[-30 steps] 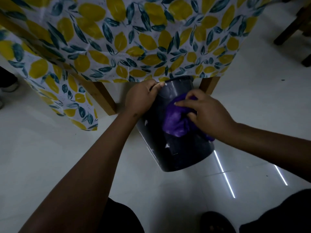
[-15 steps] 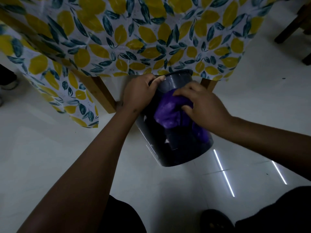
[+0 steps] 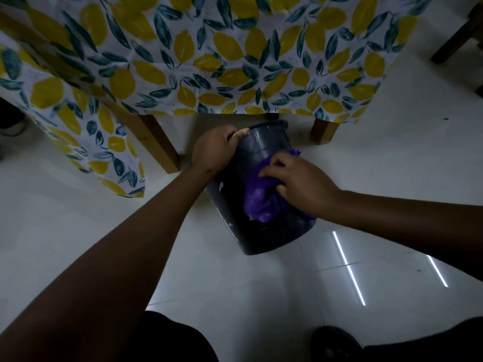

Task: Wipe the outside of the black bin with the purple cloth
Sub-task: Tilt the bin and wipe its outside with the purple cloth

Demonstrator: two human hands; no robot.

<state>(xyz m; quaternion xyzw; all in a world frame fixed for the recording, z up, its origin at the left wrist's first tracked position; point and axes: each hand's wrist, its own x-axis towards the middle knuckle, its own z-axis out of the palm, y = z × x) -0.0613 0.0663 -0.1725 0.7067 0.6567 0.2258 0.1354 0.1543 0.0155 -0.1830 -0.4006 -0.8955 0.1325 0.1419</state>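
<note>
Head: black bin (image 3: pixel 264 231) tilted on white tiled floor (image 3: pixel 78 218); left hand (image 3: pixel 215 150) fingers clamp rim; right hand (image 3: pixel 300 182) clutches purple cloth (image 3: pixel 257 199).

**Cloth slides toward the bin's right side**

The right hand (image 3: pixel 300 181) has carried the purple cloth (image 3: pixel 261 199) across the wall of the black bin (image 3: pixel 261 239), away from the left hand (image 3: pixel 215 150). A tuft of cloth now pokes out past the bin's right edge, where half a second ago it was bunched nearer the middle. More bare wall shows below the rim than before.
</note>
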